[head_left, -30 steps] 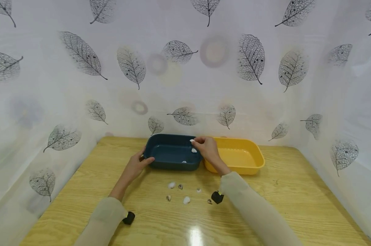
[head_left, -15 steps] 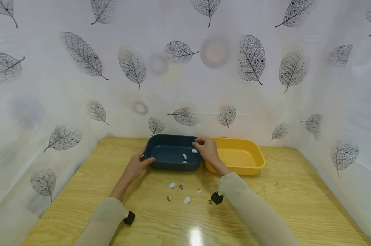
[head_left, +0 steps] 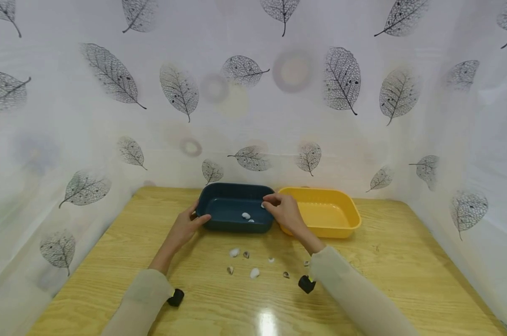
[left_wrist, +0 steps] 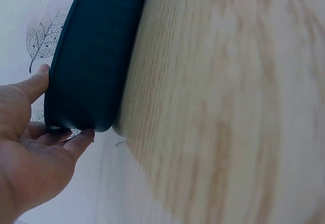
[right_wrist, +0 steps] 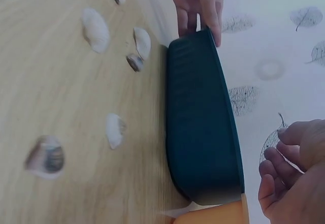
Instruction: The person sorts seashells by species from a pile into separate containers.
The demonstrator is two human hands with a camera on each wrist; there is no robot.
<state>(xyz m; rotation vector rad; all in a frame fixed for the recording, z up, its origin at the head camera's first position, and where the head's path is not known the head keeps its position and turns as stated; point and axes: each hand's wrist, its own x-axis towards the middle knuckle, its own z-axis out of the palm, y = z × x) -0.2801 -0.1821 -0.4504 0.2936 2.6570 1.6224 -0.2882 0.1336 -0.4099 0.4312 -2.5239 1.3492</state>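
At the left end of a dark blue plastic basin (head_left: 236,227), my left hand (head_left: 185,227) grips the wall, thumb at the rim and fingers around the end, as the left wrist view shows. My right hand (head_left: 284,212) hovers over the basin's right end. Its fingers (right_wrist: 277,165) are loosely bent with nothing visible between them. Inside the basin lie a white seashell (head_left: 246,215) and another shell (head_left: 251,220) half hidden by the front wall. A third shell (head_left: 263,205) shows partly behind the right fingertips.
Several seashells lie on the wooden table (head_left: 211,298) before the basin, among them a white shell (head_left: 254,273) and a brown shell (head_left: 286,275). A yellow basin (head_left: 329,231) stands against the blue one's right side. Leaf-printed cloth (head_left: 253,116) hangs behind.
The right hand let go of a white shell, which dropped into the blue basin and shifted slightly left. That hand then lowered a little; the left hand stayed put.
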